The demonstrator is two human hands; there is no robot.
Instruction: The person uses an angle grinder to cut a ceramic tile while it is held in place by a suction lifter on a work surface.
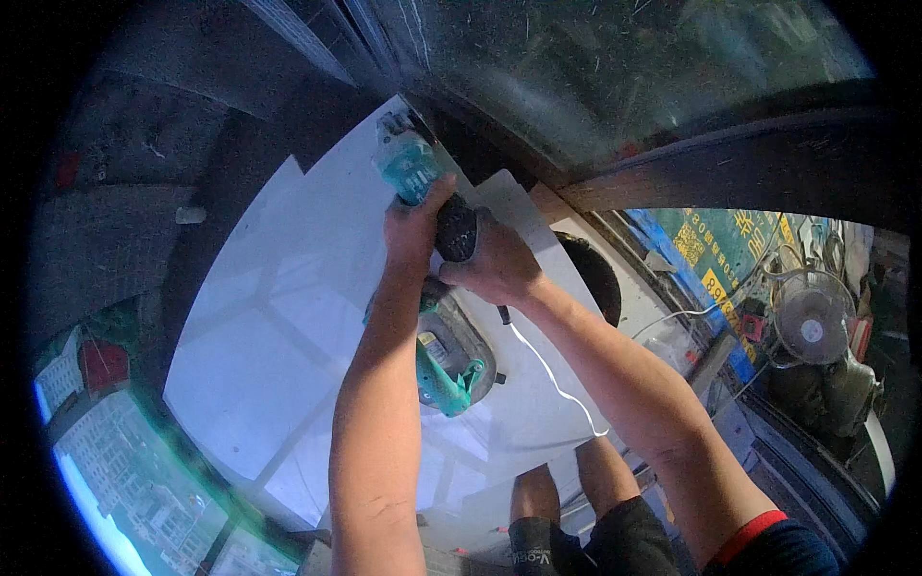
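At the lower edge, the person's bare legs [607, 472] & dark shorts [629, 538] show btwn the two forearms; a dark sleeve w/ red trim [768, 545] sits lower R. Fwd of the legs lies a big white panel [279, 288], w/ patches of light & shadow across it. On it, partly behind the L forearm, rests a second tool [480, 336], grey base plate w/ teal parts. A white cord [557, 379] curves over the panel toward the R forearm.

Further fwd, over the panel's far part, is the power tool [408, 171], teal body w/ black rear grip, its head pointing away from the person. L hand [413, 226] grasps it where teal meets black, thumb on top; R hand [495, 259] is closed round the black grip. Fingers underneath are mostly hidden; can't tell whether any is on a switch.

Past the panel, R side: dark round shape [594, 278], green printed sheet [720, 250], then a round fan [812, 317]. Up top, a dark, speckled pane [615, 77]. Farthest, lower L: pale bldgs [144, 470].
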